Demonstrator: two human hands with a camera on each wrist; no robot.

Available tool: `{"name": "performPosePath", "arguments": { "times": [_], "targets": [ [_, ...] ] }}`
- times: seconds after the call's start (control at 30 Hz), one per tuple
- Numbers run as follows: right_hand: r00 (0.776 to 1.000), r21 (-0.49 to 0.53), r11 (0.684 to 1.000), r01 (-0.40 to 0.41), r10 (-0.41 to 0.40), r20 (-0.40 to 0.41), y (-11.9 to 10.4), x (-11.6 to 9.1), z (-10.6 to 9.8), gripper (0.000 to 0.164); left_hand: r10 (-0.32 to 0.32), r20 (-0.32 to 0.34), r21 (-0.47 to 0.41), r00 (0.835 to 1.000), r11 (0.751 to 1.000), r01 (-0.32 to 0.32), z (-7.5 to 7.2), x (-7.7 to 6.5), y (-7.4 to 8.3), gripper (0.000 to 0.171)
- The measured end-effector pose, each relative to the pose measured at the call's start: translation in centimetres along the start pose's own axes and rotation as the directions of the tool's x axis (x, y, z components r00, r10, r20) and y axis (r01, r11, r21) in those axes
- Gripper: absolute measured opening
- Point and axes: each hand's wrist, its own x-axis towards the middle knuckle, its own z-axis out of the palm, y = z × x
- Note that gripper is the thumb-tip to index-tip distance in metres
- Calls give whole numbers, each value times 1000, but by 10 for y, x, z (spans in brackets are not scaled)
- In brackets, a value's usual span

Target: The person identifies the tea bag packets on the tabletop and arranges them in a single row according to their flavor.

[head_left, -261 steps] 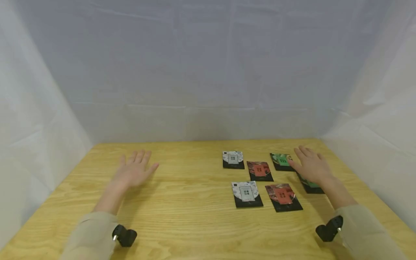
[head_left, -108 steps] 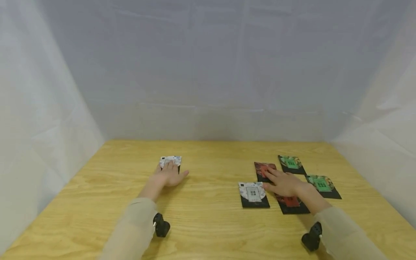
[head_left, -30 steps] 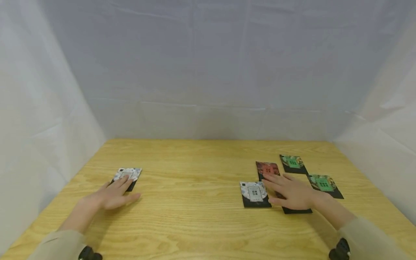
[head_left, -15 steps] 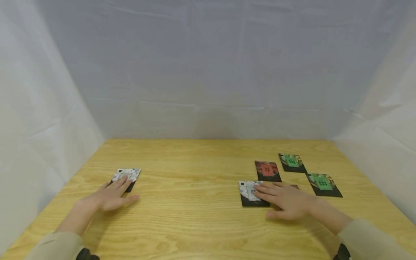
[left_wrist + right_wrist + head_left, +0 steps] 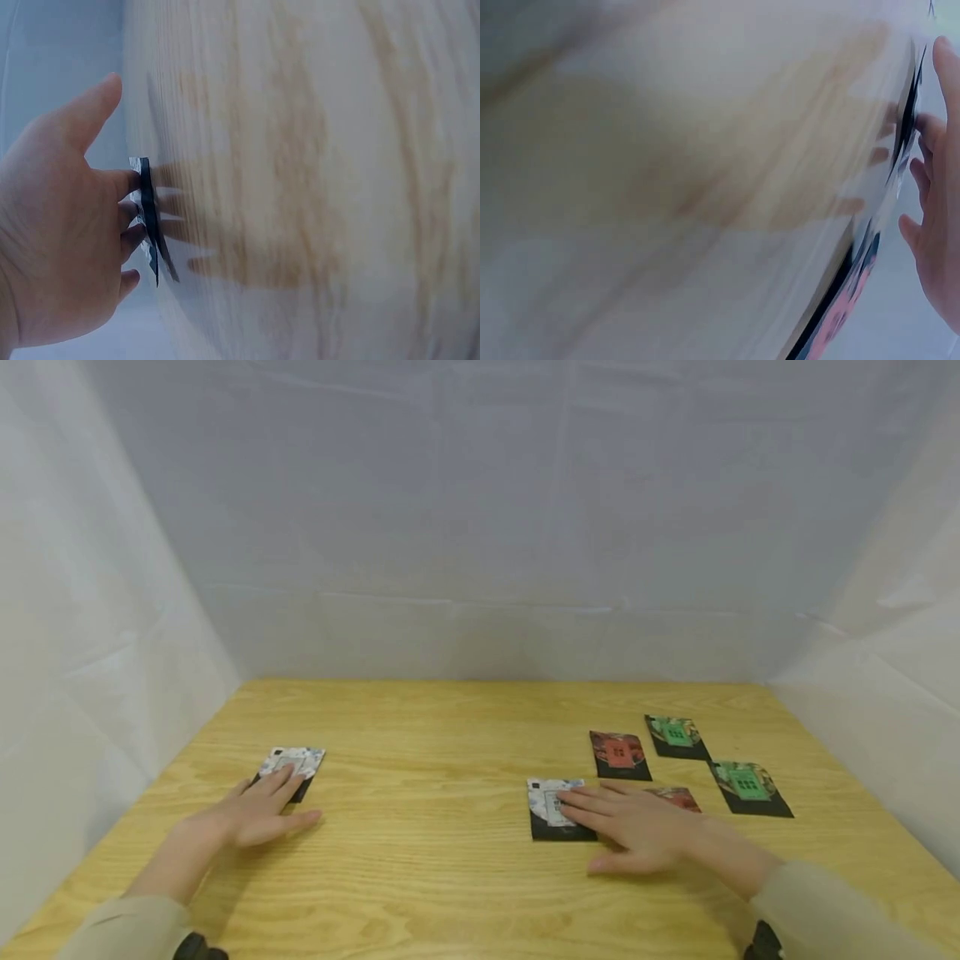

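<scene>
Pressing straight-fingered, clasping nothing; white packet (image 5: 309, 758) beneath left hand (image 5: 255, 817), second packet (image 5: 546, 817) beneath right hand (image 5: 641, 827); flat touch likely steadies both!

Even, soft light falls on the table (image 5: 420, 877) in the head view, its source out of sight; faint shadows lie under both arms (image 5: 168, 864) toward the near edge, and small glints mark creases in the sheet (image 5: 480, 527) past the far edge. Both wrist views are dimmer and bluish, the left hand (image 5: 67, 217) casting soft-edged finger shadows, while the right view smears the nearest wood grain out of focus.
</scene>
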Motion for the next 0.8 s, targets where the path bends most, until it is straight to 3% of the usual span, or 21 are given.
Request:
{"name": "performPosePath", "arguments": {
  "times": [0.27, 0.8],
  "targets": [
    [998, 35, 999, 2, -5, 69, -12, 33, -6, 71, -11, -11, 18, 1000, 1000, 12, -1, -2, 4, 90],
    [986, -37, 998, -51, 56, 158, -40, 101, -13, 78, -16, -26, 47, 1000, 999, 17, 0, -1, 5, 90]
  ]
}}
